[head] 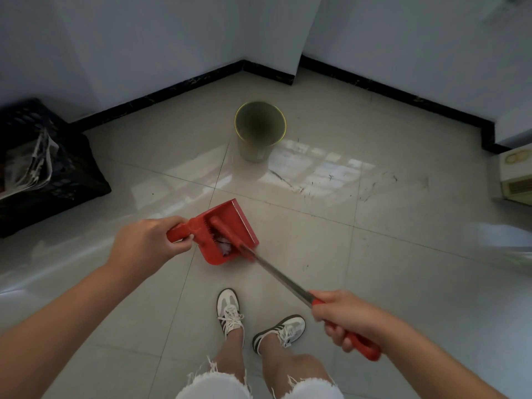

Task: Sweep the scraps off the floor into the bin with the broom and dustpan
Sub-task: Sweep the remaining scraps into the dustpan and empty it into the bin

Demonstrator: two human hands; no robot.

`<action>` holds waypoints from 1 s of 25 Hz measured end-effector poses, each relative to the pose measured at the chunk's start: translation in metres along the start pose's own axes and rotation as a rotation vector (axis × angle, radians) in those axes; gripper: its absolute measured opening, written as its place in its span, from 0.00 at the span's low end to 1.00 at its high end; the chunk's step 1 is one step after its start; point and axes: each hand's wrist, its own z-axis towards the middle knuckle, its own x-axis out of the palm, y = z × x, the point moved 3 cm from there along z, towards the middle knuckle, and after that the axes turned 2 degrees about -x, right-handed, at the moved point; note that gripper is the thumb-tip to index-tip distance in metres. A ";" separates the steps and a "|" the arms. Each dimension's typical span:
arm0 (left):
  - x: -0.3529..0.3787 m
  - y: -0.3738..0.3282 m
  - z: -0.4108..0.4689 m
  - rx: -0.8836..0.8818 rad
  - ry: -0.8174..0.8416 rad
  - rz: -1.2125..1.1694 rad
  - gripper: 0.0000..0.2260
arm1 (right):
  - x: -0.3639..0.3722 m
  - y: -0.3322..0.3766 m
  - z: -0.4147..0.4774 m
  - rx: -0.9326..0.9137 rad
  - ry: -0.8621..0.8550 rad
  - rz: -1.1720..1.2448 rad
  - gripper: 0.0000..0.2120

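Left hand (144,244) grip wrapped round the red dustpan (227,231) handle; right hand (344,318) grip clenched on the broom (276,272); pale scraps (224,244) inside the pan; bin (260,129) at twelve o'clock

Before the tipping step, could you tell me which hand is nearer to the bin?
Left. The left hand grips the dustpan handle, closer to the bin; the right hand holds the broom further back.

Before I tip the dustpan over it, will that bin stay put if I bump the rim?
Probably not firmly. The bin is tall, narrow and looks empty, so likely light and tippy. The glossy floor may let it slide. Best keep the dustpan clear of the rim.
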 end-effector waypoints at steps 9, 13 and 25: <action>-0.001 0.006 -0.006 -0.015 0.057 -0.051 0.07 | -0.054 -0.045 -0.089 -0.090 -0.139 0.280 0.20; -0.023 -0.021 -0.005 -0.023 0.111 -0.066 0.06 | -0.094 -0.063 -0.090 -0.064 -0.246 0.376 0.17; -0.159 -0.175 -0.003 -0.159 -0.218 -0.328 0.10 | -0.275 -0.061 -0.034 0.042 -0.246 0.397 0.14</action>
